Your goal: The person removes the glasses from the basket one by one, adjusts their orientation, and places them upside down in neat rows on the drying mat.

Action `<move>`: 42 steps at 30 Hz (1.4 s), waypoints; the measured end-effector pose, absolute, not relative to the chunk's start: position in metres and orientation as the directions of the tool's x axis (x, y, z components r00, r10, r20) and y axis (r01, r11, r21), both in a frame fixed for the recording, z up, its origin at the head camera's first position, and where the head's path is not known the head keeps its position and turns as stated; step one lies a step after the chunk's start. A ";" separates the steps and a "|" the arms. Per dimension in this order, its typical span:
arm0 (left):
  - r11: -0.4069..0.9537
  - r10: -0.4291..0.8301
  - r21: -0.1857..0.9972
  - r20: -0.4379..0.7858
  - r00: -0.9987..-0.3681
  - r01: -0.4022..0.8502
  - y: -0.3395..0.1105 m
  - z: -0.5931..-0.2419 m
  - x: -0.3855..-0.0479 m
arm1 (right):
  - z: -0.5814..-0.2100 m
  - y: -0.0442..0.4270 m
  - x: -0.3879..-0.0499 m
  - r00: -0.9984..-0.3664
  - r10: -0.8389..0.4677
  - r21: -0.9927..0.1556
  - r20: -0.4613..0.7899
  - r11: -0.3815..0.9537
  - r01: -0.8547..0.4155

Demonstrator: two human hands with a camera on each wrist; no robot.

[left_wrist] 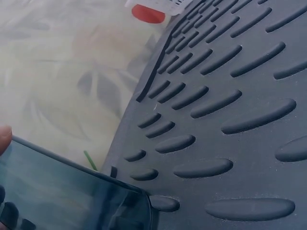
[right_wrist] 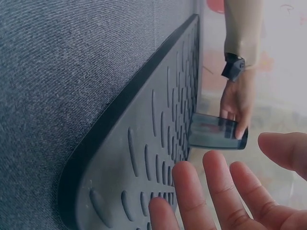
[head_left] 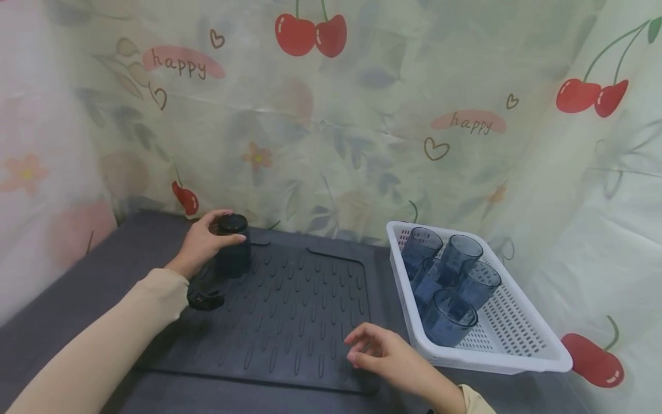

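My left hand (head_left: pixel 206 241) grips a dark blue glass (head_left: pixel 234 253) near its upper end, at the far left corner of the black ridged mat (head_left: pixel 297 310). In the left wrist view the glass (left_wrist: pixel 72 187) stands against the ridges, with a fingertip at its edge. The right wrist view shows the glass (right_wrist: pixel 216 132) upright on the mat, the left hand (right_wrist: pixel 237 98) round its upper part. Above the mat's near right corner, my right hand (head_left: pixel 390 359) holds nothing, its fingers loosely bent.
A white perforated basket (head_left: pixel 517 365) at the right holds several blue glasses (head_left: pixel 449 316) in its left part. A patterned curtain (head_left: pixel 320 126) hangs behind the grey table (head_left: pixel 67 287). The right hand is close to the basket's near left corner.
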State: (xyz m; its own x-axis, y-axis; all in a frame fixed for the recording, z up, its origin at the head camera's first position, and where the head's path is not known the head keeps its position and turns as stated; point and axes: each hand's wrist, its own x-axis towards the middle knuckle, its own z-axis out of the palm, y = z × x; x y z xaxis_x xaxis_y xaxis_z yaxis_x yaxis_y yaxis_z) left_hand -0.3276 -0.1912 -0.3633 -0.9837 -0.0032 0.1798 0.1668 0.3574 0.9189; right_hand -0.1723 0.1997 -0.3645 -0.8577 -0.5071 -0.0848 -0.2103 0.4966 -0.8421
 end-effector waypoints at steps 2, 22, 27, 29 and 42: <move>0.353 0.001 0.919 0.186 -0.983 0.174 -0.192 -0.365 -0.329 | -0.364 0.200 -0.172 -0.858 -0.506 -0.847 -0.086 0.491 -0.205; 0.340 0.027 0.919 0.202 -0.979 0.199 -0.193 -0.368 -0.330 | -0.350 0.205 -0.170 -0.847 -0.532 -0.862 -0.007 0.432 -0.265; 0.341 0.032 0.917 0.210 -0.977 0.208 -0.193 -0.368 -0.329 | -0.343 0.206 -0.168 -0.851 -0.525 -0.858 -0.007 0.441 -0.264; 0.347 0.032 0.914 0.212 -0.977 0.210 -0.194 -0.369 -0.330 | -0.341 0.208 -0.167 -0.852 -0.524 -0.860 -0.003 0.436 -0.265; 0.328 0.046 0.922 0.200 -0.979 0.204 -0.195 -0.370 -0.332 | -0.317 0.214 -0.160 -0.868 -0.480 -0.866 0.127 0.373 -0.332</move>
